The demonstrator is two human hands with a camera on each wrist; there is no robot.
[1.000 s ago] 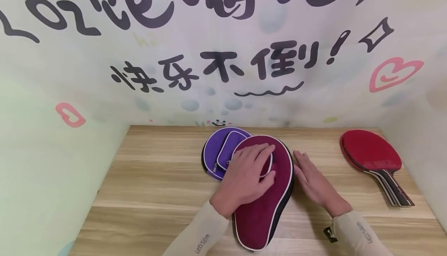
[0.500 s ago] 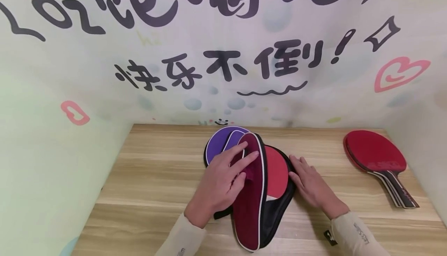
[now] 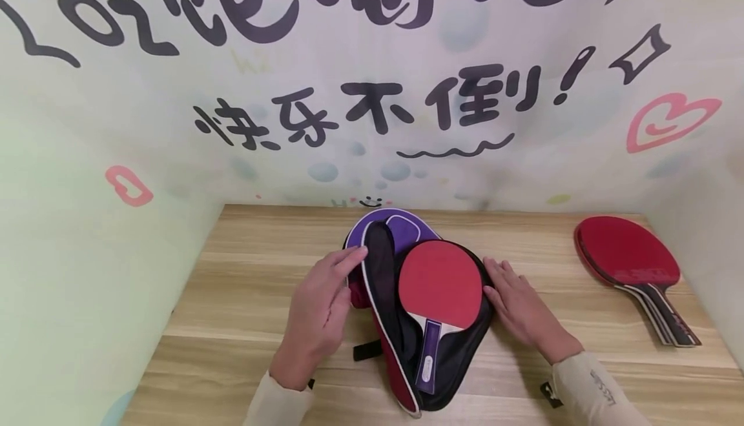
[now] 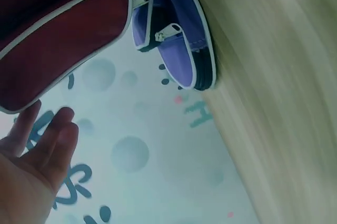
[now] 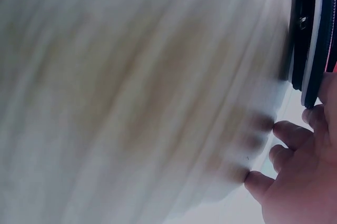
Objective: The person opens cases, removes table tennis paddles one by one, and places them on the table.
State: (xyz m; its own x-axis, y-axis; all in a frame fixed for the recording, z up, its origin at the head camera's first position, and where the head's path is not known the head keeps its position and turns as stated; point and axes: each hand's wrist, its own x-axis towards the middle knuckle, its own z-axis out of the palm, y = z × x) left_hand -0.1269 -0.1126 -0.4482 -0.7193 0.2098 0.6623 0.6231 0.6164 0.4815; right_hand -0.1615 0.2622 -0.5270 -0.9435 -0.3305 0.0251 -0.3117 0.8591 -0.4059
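Note:
A maroon paddle case [image 3: 401, 381] with white piping lies unzipped on the table, its lid raised toward the left. Inside, on the black lining, is a ping-pong paddle [image 3: 440, 281] with a red face and a purple handle. My left hand [image 3: 314, 310] is at the outer side of the lid, fingertips right at its edge. In the left wrist view its fingers look loosely extended below the maroon lid [image 4: 68, 39]. My right hand [image 3: 523, 303] rests at the case's right edge, fingers fairly straight; in the right wrist view its fingertips [image 5: 289, 134] reach the table.
A purple paddle case [image 3: 372, 223] with a zipped pocket lies partly under the maroon one, toward the back wall. Stacked red paddles [image 3: 630, 252] lie at the right side of the table [image 3: 244, 323]. A printed wall [image 3: 302, 181] stands behind the table.
My left hand has moved left and swung the maroon lid open, uncovering the paddle inside. My right hand has stayed at the case's right edge.

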